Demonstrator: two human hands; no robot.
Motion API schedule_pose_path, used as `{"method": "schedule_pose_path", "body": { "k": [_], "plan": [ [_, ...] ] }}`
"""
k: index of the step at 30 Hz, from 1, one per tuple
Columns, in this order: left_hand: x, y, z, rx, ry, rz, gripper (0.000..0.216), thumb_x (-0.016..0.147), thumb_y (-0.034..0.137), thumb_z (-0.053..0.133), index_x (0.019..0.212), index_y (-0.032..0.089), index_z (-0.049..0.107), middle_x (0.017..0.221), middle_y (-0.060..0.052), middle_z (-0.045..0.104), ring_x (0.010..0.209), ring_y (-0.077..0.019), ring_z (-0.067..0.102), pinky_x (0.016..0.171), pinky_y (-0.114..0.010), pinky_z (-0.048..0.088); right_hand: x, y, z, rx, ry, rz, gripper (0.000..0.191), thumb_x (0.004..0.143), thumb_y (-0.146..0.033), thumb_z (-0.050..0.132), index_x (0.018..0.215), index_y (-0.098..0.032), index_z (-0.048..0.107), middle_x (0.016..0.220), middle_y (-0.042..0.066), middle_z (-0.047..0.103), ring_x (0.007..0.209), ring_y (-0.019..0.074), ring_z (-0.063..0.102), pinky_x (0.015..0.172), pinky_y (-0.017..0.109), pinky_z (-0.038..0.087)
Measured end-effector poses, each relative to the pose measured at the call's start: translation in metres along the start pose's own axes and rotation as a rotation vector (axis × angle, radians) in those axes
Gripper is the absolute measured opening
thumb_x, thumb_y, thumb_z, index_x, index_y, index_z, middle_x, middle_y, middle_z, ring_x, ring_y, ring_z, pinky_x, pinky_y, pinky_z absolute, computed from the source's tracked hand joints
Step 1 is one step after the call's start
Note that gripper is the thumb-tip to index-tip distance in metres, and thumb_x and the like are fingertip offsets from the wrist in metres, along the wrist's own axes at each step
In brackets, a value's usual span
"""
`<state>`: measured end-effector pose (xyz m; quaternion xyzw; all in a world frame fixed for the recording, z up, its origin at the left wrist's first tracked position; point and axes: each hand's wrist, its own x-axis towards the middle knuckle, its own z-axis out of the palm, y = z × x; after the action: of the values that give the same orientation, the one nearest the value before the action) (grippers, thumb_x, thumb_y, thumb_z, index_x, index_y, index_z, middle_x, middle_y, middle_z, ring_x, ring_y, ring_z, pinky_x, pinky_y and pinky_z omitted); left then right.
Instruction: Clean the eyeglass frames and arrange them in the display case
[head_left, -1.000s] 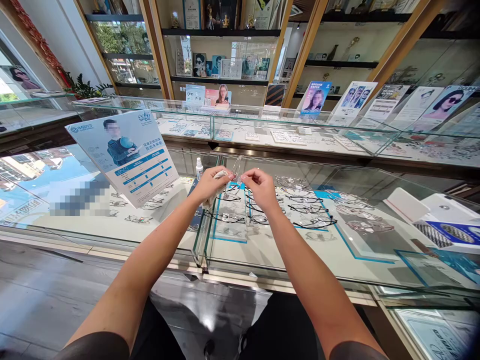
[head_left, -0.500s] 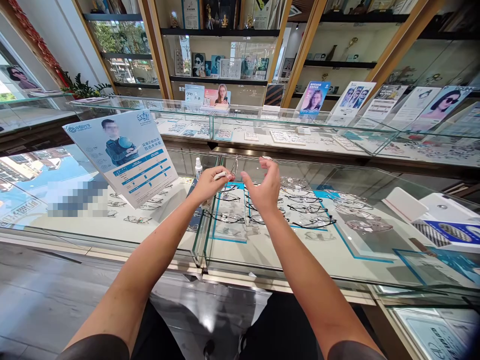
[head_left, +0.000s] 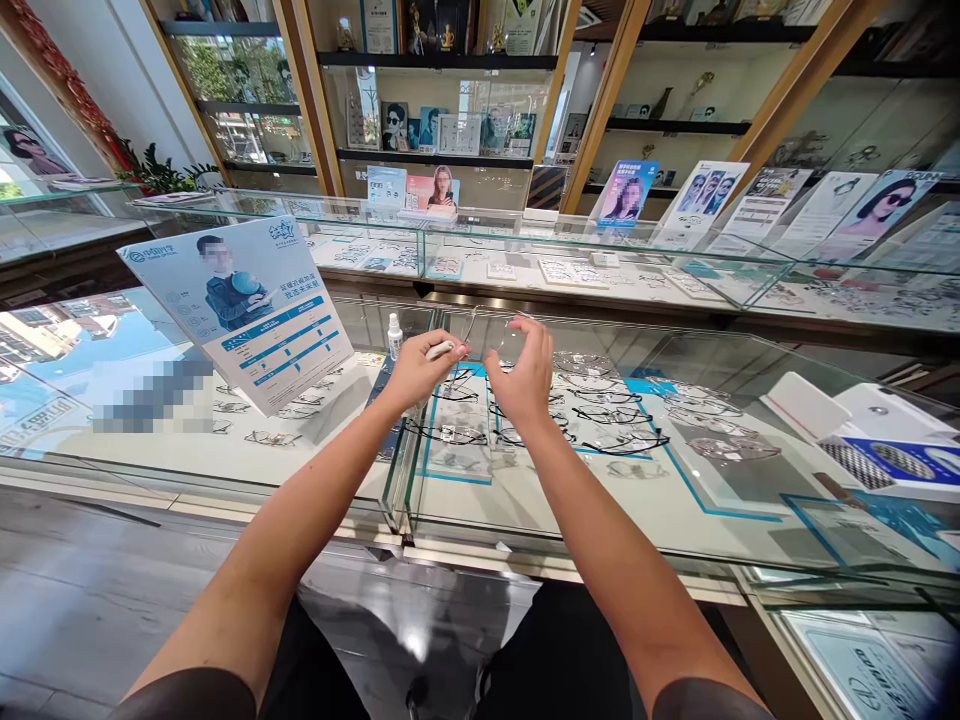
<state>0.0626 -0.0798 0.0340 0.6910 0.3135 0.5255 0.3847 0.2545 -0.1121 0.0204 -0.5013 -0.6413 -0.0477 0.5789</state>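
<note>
Over the glass counter, my left hand point(head_left: 421, 370) is closed on a thin pair of eyeglasses point(head_left: 472, 326), one slim arm of which points up. A short white stick-like piece point(head_left: 441, 349) also lies in its fingers; its kind is unclear. Just to the right, my right hand point(head_left: 523, 375) is curved, thumb and fingertips apart, around a faint clear edge point(head_left: 505, 334) that looks like a lens. Under the glass, below both hands, lie several dark-framed eyeglasses point(head_left: 450, 432).
A blue-and-white sign point(head_left: 240, 310) stands on the counter at left. Near my left hand is a small white spray bottle point(head_left: 394, 336). An open white box point(head_left: 885, 430) sits at right. Behind runs another glass display case point(head_left: 480, 240) with cards on top.
My right hand has turned slightly, its fingers curling toward the thumb, and a clear edge now shows between them. My left hand stays nearly in place with the eyeglasses.
</note>
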Motion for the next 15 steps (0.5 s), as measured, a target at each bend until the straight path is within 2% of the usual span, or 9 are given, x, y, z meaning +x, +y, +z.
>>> {"method": "schedule_pose_path", "body": {
  "k": [4,9,12,15],
  "plan": [
    [0.004,-0.002,-0.004,-0.106,0.099,-0.005,0.045,0.084,0.063,0.086,0.09,0.02,0.078,0.098,-0.01,0.084,0.092,-0.0244,0.077,0.085,-0.037,0.059,-0.001,0.004,0.002,-0.035,-0.044,0.011,0.047,0.083,-0.011,0.057,0.128,-0.025,0.056,0.137,0.015,0.067,0.131,0.0344,0.058,0.116,0.059,0.046],
    [0.009,-0.003,-0.01,-0.17,0.22,0.021,0.047,0.083,0.065,0.087,0.091,0.02,0.075,0.102,-0.01,0.084,0.092,-0.024,0.079,0.09,-0.039,0.06,-0.003,0.005,0.003,-0.068,-0.135,0.037,0.048,0.078,-0.009,0.058,0.123,-0.023,0.06,0.136,0.015,0.068,0.128,0.0347,0.058,0.113,0.057,0.047],
    [0.007,0.0,-0.008,-0.141,0.192,0.021,0.049,0.084,0.067,0.085,0.091,0.02,0.075,0.103,-0.01,0.083,0.092,-0.0247,0.078,0.092,-0.041,0.061,-0.004,-0.001,0.001,-0.05,-0.142,0.025,0.046,0.079,-0.011,0.06,0.123,-0.023,0.062,0.136,0.014,0.069,0.127,0.0345,0.058,0.113,0.056,0.047],
    [0.003,0.005,-0.004,-0.054,0.122,0.065,0.044,0.088,0.064,0.083,0.089,0.021,0.077,0.115,-0.012,0.081,0.109,-0.0277,0.077,0.101,-0.043,0.058,-0.004,-0.009,0.0,0.033,-0.152,-0.029,0.034,0.09,-0.025,0.067,0.124,-0.024,0.066,0.131,0.013,0.072,0.125,0.0341,0.06,0.113,0.055,0.048]
  ]
}}
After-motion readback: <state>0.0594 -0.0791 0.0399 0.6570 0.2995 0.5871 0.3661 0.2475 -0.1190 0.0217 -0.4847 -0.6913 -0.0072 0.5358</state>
